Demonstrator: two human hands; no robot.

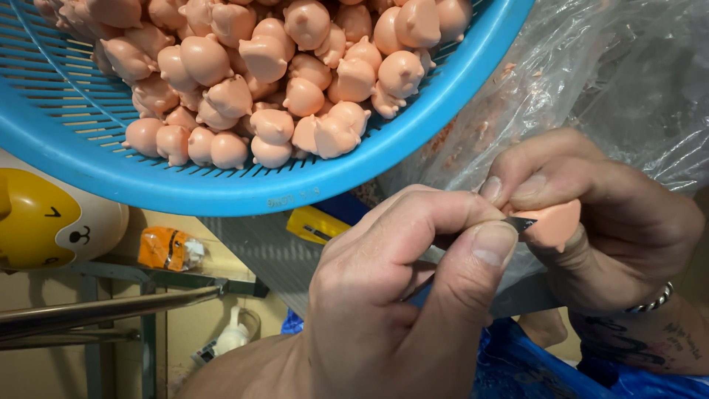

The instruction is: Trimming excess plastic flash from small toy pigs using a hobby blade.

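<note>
I see salmon-pink figures (266,74) heaped in a bright blue slotted basket (443,96) at upper left. The figure (555,223) at my right hand (613,222) is the same pink — the blade (521,224) grey. Lower left: a yellow-and-cream toy (44,222), an orange packet (168,248). Clear plastic bag (628,81), pink-flecked.

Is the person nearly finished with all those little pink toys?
Hard to say. One pink figure is in hand now: the right hand holds it while the left hand presses a small blade against it. Pink crumbs on the clear plastic bag suggest some trimming already happened. The blue basket is heaped with figures; trimmed or waiting, I cannot tell.
</note>
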